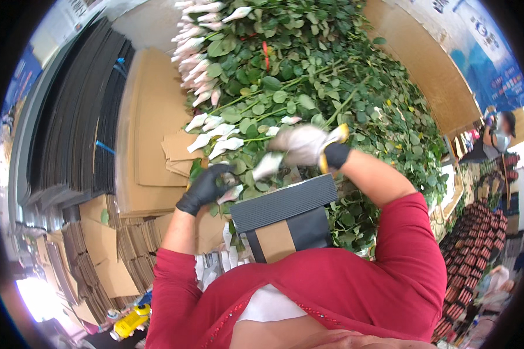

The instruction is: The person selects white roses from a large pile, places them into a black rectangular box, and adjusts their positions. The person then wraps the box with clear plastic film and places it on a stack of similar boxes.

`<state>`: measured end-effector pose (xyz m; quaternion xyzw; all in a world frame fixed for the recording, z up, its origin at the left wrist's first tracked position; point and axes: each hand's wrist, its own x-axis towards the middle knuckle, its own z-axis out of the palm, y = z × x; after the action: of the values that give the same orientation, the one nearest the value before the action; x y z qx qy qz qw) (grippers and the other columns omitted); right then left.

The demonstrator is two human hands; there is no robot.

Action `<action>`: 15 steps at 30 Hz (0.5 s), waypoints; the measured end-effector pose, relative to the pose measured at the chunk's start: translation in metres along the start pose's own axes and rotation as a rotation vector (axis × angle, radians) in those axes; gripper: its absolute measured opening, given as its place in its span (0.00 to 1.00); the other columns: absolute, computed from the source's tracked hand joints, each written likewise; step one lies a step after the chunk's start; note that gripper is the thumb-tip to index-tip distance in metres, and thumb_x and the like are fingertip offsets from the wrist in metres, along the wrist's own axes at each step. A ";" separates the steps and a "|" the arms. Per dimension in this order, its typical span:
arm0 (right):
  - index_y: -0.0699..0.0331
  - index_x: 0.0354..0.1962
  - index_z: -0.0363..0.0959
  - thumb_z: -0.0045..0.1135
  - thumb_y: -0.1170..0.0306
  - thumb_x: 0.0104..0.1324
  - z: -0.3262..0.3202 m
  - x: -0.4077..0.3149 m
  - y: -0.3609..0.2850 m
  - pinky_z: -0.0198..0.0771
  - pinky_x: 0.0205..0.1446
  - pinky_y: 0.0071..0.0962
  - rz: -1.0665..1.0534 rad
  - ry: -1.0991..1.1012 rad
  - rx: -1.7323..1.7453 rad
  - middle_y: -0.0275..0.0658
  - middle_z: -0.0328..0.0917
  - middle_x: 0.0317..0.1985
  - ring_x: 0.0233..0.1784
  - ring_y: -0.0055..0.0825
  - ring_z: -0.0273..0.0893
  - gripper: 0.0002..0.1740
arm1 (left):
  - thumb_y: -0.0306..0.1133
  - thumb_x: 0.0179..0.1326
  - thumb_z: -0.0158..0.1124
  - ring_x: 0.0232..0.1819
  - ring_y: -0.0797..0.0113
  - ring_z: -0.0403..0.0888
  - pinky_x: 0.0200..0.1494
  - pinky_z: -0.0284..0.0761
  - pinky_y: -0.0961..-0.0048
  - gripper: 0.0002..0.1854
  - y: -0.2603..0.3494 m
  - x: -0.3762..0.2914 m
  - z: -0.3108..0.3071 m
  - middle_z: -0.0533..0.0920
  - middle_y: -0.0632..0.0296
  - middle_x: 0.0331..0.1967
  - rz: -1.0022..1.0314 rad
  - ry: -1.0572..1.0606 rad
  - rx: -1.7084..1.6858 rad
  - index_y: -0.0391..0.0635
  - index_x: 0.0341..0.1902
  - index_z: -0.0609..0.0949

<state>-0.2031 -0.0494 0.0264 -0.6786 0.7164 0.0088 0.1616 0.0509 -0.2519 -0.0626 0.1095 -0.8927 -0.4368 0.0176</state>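
Note:
My left hand (207, 187), in a black glove, has its fingers curled beside a flower bud in a pale net sleeve (230, 194); whether it grips a stem is hidden. My right hand (301, 144), in a whitish glove with yellow parts, is blurred over the leafy stems; its grip cannot be made out. Just below it is a blurred white-sleeved bud (267, 166). Several sleeved buds (216, 135) lie on the leaves between and above my hands. A dark corrugated board (284, 203) stands close before my body, below both hands.
A large heap of leafy flower stems (297, 83) fills the middle. More sleeved buds (196, 52) are stacked at its upper left. Cardboard sheets (157, 118) and stacked black boards (74, 113) stand at left, cardboard pieces (135, 248) lower left. Another person (498, 135) is far right.

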 end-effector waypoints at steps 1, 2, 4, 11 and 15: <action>0.53 0.62 0.73 0.57 0.67 0.60 -0.029 -0.010 0.002 0.79 0.54 0.39 -0.003 0.162 -0.027 0.45 0.81 0.53 0.51 0.42 0.83 0.29 | 0.34 0.55 0.73 0.55 0.47 0.80 0.59 0.74 0.61 0.26 0.004 0.008 -0.006 0.83 0.47 0.51 -0.134 0.100 -0.018 0.44 0.59 0.81; 0.52 0.62 0.73 0.62 0.71 0.54 -0.064 -0.014 0.002 0.78 0.56 0.37 0.154 0.226 -0.064 0.42 0.82 0.52 0.53 0.41 0.82 0.34 | 0.34 0.56 0.72 0.54 0.49 0.80 0.57 0.74 0.61 0.22 -0.006 0.016 -0.008 0.83 0.48 0.50 -0.041 0.262 -0.003 0.44 0.56 0.83; 0.59 0.56 0.76 0.72 0.76 0.50 -0.141 -0.027 -0.006 0.79 0.55 0.34 0.495 0.485 0.221 0.43 0.83 0.49 0.51 0.34 0.83 0.32 | 0.33 0.58 0.70 0.51 0.49 0.81 0.55 0.75 0.59 0.20 -0.025 0.040 -0.008 0.83 0.49 0.49 0.150 0.504 0.126 0.47 0.55 0.84; 0.58 0.59 0.73 0.60 0.66 0.68 -0.191 0.058 -0.021 0.79 0.52 0.31 -0.011 0.981 -0.070 0.46 0.83 0.46 0.46 0.37 0.83 0.22 | 0.35 0.53 0.71 0.60 0.51 0.74 0.62 0.70 0.51 0.22 -0.051 0.116 0.044 0.80 0.54 0.56 0.005 0.192 0.901 0.51 0.54 0.82; 0.52 0.61 0.72 0.62 0.60 0.66 -0.111 0.047 0.027 0.77 0.55 0.40 0.102 0.475 -0.188 0.45 0.80 0.53 0.52 0.46 0.79 0.26 | 0.29 0.54 0.66 0.56 0.49 0.77 0.57 0.70 0.47 0.17 -0.013 0.069 0.038 0.82 0.55 0.48 0.250 0.448 0.818 0.49 0.49 0.82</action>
<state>-0.2548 -0.1191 0.1143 -0.6369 0.7635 -0.0760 -0.0758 -0.0187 -0.2445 -0.1005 0.0909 -0.9718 -0.0101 0.2173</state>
